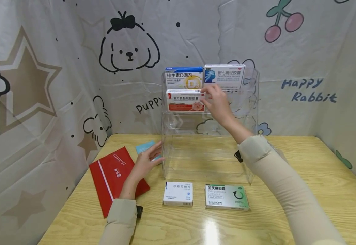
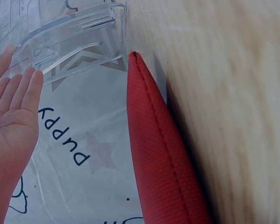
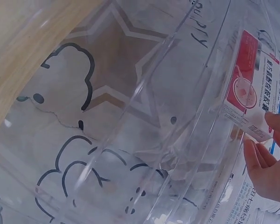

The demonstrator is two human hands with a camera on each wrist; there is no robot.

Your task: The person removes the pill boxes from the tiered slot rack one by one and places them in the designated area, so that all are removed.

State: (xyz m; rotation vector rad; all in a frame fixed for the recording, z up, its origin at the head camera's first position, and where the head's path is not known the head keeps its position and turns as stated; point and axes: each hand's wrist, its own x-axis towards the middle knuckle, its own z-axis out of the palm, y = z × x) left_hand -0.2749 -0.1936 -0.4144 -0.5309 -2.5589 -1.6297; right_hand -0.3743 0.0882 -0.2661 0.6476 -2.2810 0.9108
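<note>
My right hand point(image 1: 219, 103) pinches the right end of a red-and-white medicine box point(image 1: 182, 102), which stands on the second tier of a clear acrylic rack point(image 1: 208, 166). In the right wrist view, fingertips of the right hand point(image 3: 273, 158) meet the corner of that box point(image 3: 247, 93). Beside the rack's left wall is my left hand point(image 1: 145, 163), its fingers extended and fingertips right at the edge. The left wrist view shows this hand point(image 2: 14, 112) with its palm turned to the camera and nothing in it.
On the top tier stand a blue-and-yellow vitamin D box point(image 1: 184, 78) and a white capsule box point(image 1: 225, 77). A white box point(image 1: 178, 194) and a green box point(image 1: 227, 197) lie before the rack. Left of it are a red pouch point(image 1: 113, 177) and a light blue item point(image 1: 145, 146).
</note>
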